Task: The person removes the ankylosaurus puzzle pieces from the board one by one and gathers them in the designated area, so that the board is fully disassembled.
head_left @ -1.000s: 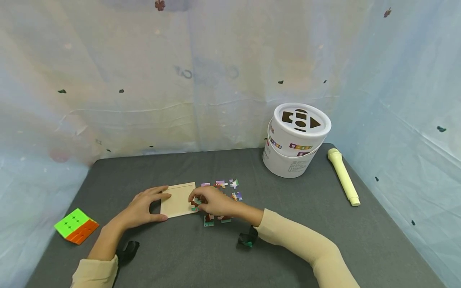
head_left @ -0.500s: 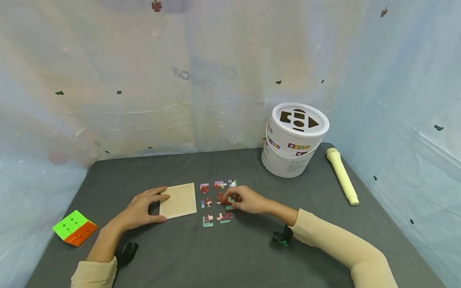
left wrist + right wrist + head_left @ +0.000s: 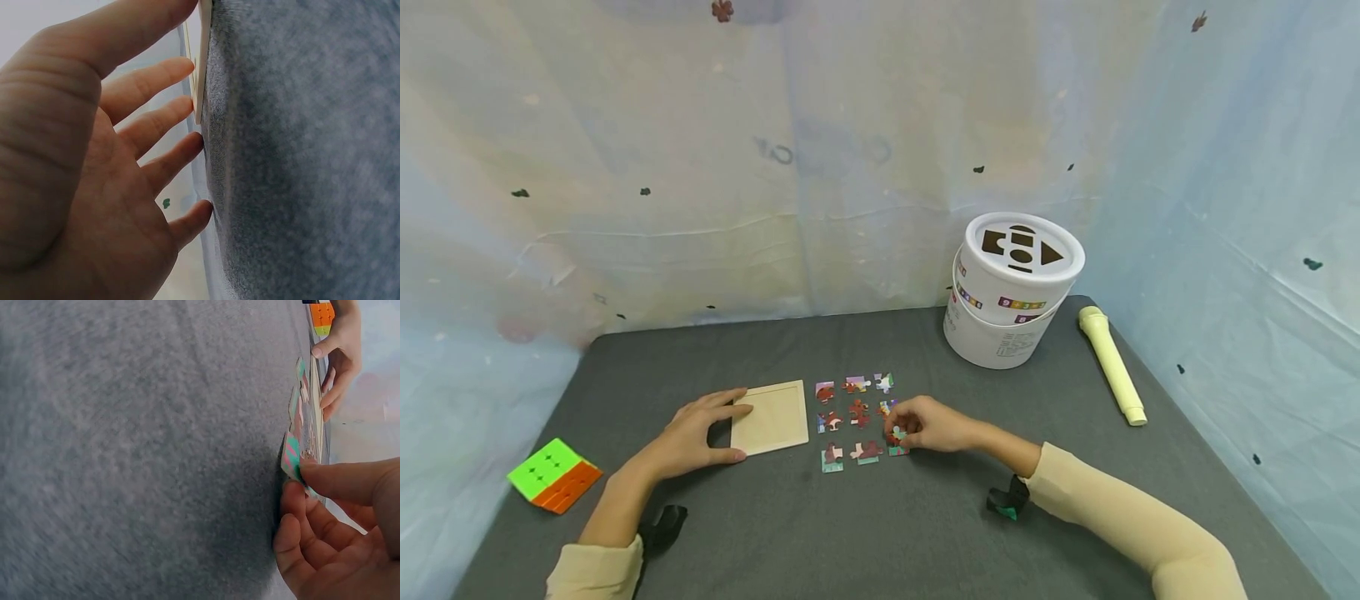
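In the head view my left hand (image 3: 691, 431) spreads its thumb and fingers over the left edge of a shallow, pale wooden puzzle tray (image 3: 769, 418), fingertips at its corners and border. The left wrist view shows those fingers nearly straight against the tray's thin edge (image 3: 201, 69). My right hand (image 3: 934, 423) pinches a green and brown jigsaw piece (image 3: 292, 455) between thumb and fingertips, low over the cloth, at the lower right of the laid-out pieces. Several other jigsaw pieces (image 3: 859, 410) lie face up in loose rows between tray and right hand.
A green and orange puzzle cube (image 3: 555, 475) sits at the left. At the back right stands a white lidded bucket (image 3: 1015, 292) with shape holes. A pale yellow stick-like thing (image 3: 1114, 367) lies along the right edge of the grey cloth (image 3: 805, 533).
My right hand has carried its jigsaw piece from the tray's right edge rightward to the lower right of the rows, uncovering the other pieces. The left hand stays at the tray.
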`<move>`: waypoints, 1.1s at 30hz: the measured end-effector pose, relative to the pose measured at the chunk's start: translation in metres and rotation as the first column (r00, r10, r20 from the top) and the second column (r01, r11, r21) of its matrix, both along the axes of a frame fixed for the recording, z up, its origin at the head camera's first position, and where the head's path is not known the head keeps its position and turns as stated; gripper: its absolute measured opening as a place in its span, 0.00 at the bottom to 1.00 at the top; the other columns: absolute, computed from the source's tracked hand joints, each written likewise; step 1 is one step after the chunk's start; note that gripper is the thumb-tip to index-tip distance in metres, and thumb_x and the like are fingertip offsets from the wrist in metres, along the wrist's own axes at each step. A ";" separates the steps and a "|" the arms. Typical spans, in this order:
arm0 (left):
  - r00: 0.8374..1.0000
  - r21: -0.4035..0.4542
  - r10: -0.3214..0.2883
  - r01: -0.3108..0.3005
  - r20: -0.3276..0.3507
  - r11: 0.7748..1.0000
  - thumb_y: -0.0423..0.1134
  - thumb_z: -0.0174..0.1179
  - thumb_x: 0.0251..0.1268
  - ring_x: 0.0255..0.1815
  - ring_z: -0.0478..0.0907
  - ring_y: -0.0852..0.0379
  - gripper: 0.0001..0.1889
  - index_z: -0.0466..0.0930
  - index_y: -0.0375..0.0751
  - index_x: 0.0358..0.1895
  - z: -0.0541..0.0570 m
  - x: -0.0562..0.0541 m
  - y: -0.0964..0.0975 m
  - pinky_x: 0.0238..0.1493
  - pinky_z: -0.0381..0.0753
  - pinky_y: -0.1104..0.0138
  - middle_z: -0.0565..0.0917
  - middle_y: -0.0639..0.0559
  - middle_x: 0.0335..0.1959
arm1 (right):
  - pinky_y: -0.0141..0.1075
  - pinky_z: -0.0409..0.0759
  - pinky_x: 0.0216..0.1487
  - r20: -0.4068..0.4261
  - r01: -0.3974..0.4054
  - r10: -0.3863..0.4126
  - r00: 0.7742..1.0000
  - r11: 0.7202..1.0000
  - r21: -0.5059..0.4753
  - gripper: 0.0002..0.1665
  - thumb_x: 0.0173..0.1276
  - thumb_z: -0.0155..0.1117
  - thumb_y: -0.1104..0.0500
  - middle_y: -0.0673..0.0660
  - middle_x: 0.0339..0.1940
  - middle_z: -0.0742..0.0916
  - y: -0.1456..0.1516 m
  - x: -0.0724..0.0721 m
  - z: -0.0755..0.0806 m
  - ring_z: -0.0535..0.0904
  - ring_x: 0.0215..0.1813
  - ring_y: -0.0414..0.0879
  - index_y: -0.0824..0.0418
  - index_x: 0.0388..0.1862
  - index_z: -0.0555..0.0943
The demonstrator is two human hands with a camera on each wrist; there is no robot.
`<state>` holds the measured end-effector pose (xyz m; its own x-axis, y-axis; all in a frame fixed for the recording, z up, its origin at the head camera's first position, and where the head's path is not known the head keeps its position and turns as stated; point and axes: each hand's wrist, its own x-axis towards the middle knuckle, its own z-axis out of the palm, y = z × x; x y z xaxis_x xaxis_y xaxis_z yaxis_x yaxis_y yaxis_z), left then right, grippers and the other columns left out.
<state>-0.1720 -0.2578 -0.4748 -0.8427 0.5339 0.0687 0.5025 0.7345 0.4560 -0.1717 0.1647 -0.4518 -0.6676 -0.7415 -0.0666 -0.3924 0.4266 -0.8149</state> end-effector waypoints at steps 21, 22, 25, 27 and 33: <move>1.000 -0.003 0.010 -0.010 0.020 1.000 0.59 0.73 0.52 0.72 0.58 0.30 0.42 0.75 0.38 0.68 -0.001 -0.001 -0.001 0.62 0.51 0.28 0.65 0.35 0.74 | 0.29 0.72 0.31 -0.306 0.072 -0.028 0.951 0.988 0.134 0.13 0.60 0.75 0.65 0.53 0.34 0.77 -0.008 0.015 -0.003 0.75 0.31 0.43 0.61 0.43 0.84; 1.000 -0.001 0.009 -0.009 0.018 1.000 0.59 0.73 0.52 0.72 0.58 0.29 0.42 0.75 0.38 0.68 -0.001 -0.001 -0.001 0.61 0.51 0.28 0.65 0.35 0.74 | 0.29 0.72 0.31 -0.316 0.079 -0.033 0.948 0.988 0.136 0.14 0.60 0.75 0.65 0.53 0.35 0.77 -0.008 0.016 -0.003 0.75 0.32 0.44 0.61 0.44 0.84; 1.000 0.000 0.007 -0.007 0.014 1.000 0.59 0.73 0.52 0.72 0.58 0.29 0.42 0.75 0.38 0.68 -0.001 -0.001 -0.001 0.61 0.51 0.28 0.65 0.35 0.74 | 0.28 0.72 0.31 -0.354 0.097 -0.041 0.935 0.985 0.142 0.15 0.60 0.76 0.65 0.53 0.37 0.75 -0.007 0.019 -0.004 0.75 0.32 0.43 0.62 0.46 0.85; 1.000 0.001 0.008 -0.008 0.014 1.000 0.59 0.74 0.52 0.72 0.58 0.29 0.42 0.75 0.38 0.68 -0.001 -0.001 -0.001 0.61 0.51 0.28 0.65 0.35 0.74 | 0.28 0.70 0.30 -0.376 0.105 -0.042 0.926 0.983 0.149 0.15 0.60 0.76 0.64 0.53 0.37 0.75 -0.007 0.020 -0.004 0.73 0.32 0.42 0.61 0.47 0.86; 1.000 0.002 0.008 -0.008 0.023 1.000 0.58 0.74 0.52 0.72 0.58 0.30 0.42 0.75 0.38 0.68 0.000 -0.001 -0.001 0.62 0.51 0.28 0.65 0.34 0.74 | 0.28 0.69 0.29 -0.394 0.124 -0.052 0.918 0.979 0.159 0.16 0.60 0.77 0.62 0.51 0.33 0.78 -0.005 0.021 -0.005 0.72 0.30 0.40 0.59 0.48 0.87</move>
<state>-0.1731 -0.2586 -0.4752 -0.8485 0.5268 0.0503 0.4858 0.7376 0.4690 -0.1508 0.1598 -0.4567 -0.7297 -0.6784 0.0848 -0.6150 0.5971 -0.5151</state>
